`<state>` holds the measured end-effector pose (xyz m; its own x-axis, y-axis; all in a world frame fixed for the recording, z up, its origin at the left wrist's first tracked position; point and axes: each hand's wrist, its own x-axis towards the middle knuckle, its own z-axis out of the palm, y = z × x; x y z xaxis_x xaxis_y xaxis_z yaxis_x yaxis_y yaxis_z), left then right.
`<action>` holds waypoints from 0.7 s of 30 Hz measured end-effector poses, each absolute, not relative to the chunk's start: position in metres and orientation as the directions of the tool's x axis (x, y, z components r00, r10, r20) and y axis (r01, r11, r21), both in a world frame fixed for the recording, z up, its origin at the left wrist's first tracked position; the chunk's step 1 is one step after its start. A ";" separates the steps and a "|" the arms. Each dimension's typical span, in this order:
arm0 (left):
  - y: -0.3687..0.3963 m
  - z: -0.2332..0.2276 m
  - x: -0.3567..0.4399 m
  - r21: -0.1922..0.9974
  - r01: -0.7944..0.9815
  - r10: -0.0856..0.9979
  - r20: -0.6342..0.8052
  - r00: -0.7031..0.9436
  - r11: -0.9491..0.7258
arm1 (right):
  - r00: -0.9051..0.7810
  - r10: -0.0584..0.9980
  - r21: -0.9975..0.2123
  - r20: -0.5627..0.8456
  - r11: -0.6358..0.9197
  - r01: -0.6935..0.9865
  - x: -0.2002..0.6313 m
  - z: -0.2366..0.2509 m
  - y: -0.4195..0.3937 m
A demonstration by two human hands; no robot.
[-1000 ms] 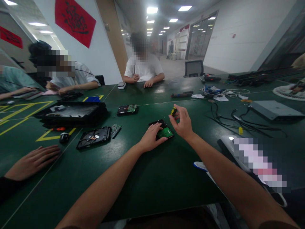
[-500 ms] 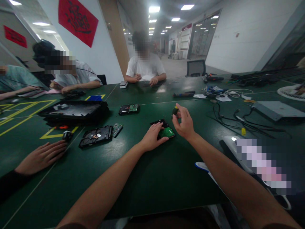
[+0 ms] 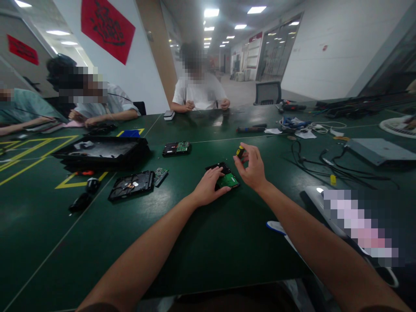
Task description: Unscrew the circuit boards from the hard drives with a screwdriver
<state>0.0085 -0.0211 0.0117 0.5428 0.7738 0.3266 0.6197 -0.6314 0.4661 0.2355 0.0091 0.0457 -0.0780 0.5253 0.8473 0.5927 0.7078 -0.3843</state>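
A black hard drive [image 3: 224, 175] with a green circuit board facing up lies on the green table [image 3: 201, 242]. My left hand [image 3: 208, 186] rests flat on the drive's near left edge and holds it down. My right hand [image 3: 251, 169] hovers just right of the drive, its fingers closed around a small screwdriver [image 3: 239, 151] with a yellow and black handle, held upright above the board. The tip of the screwdriver is hidden behind my fingers.
An opened drive [image 3: 131, 184] and a loose board [image 3: 160, 174] lie to the left, next to a black tray [image 3: 100, 151]. Another drive [image 3: 176, 148] sits farther back. Cables [image 3: 325, 162] and a grey box [image 3: 377, 149] lie right. Three people sit at the far side.
The co-worker's hand at the left edge has pulled away out of view, leaving small dark objects there. My own hands have barely shifted on the drive and screwdriver.
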 end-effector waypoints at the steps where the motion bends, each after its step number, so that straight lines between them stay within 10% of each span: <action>1: -0.021 0.012 0.008 0.467 0.619 0.774 0.328 0.542 -0.631 | -0.077 0.520 -0.380 0.851 0.710 0.593 0.236 0.046 0.009; 21: -0.022 0.012 0.008 0.469 0.616 0.772 0.331 0.542 -0.633 | -0.138 0.523 -0.349 0.841 0.720 0.600 0.234 0.047 0.008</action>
<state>0.0083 -0.0217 0.0116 0.5425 0.7722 0.3307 0.6156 -0.6333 0.4691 0.2344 0.0080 0.0474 -0.1382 0.5234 0.8408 0.6000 0.7197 -0.3494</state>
